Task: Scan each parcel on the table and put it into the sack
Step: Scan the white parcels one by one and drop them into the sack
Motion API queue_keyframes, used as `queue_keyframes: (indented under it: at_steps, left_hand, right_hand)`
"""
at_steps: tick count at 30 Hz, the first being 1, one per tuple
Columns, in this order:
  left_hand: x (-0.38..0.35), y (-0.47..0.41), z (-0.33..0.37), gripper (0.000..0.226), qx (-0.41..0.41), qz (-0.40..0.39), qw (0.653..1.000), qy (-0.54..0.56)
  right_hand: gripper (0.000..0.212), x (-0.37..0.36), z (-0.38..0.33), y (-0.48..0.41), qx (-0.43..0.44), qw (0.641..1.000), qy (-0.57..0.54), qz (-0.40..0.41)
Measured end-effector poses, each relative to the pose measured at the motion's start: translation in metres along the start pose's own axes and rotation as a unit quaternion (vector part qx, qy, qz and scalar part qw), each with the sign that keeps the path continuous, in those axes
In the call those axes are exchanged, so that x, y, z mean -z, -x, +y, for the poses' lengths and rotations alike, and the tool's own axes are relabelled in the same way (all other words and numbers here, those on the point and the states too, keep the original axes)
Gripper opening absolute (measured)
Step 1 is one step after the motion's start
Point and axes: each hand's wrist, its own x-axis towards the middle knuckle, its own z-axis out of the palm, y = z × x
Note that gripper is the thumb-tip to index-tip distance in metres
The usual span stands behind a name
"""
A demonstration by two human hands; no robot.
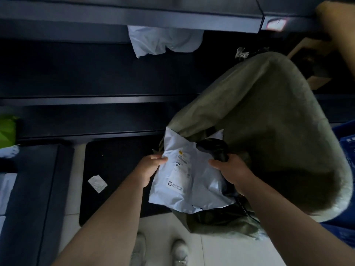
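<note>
Parcel, label up, long axis near-to-far, at the sack's left lip. Left hand pinches its left edge; right hand, gripping the scanner, thumbs its right edge. The sack's dark mouth opens just right.

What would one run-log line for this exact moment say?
left hand: pinches parcel edge | right hand: grips scanner | sack: green, behind parcel | stage: parcel not yet in sack

Glossy plastic parcel; woven sack
</note>
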Motion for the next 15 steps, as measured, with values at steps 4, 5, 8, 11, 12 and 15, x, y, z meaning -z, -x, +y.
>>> queue_keyframes:
  at_steps: [4,5,8,11,12,15]
  left_hand:
    - [-0.009,-0.025,-0.006,0.032,0.000,0.010,0.999,-0.053]
    - [-0.013,-0.030,-0.007,0.031,-0.005,0.018,0.999,-0.050]
    - [-0.020,-0.036,-0.006,0.018,-0.023,0.040,0.999,-0.019]
    - [-0.016,-0.022,-0.008,0.021,-0.037,0.050,0.998,0.008]
    - [-0.010,-0.014,-0.008,0.022,-0.047,0.060,0.997,0.012]
    - [0.010,0.008,-0.009,0.025,-0.088,0.084,0.993,0.001]
  right_hand:
    - [0.016,-0.004,0.005,-0.013,-0.004,1.000,0.003,0.012]
    - [0.015,-0.004,0.006,-0.015,-0.003,1.000,0.005,0.016]
    - [0.019,-0.003,0.010,-0.021,-0.005,1.000,0.005,0.028]
    - [0.020,-0.001,0.012,-0.019,-0.020,0.999,-0.016,0.037]
    - [0.018,0.000,0.011,-0.017,-0.025,0.999,-0.026,0.038]
    - [0.013,0.000,0.006,-0.012,-0.036,0.997,-0.048,0.049]
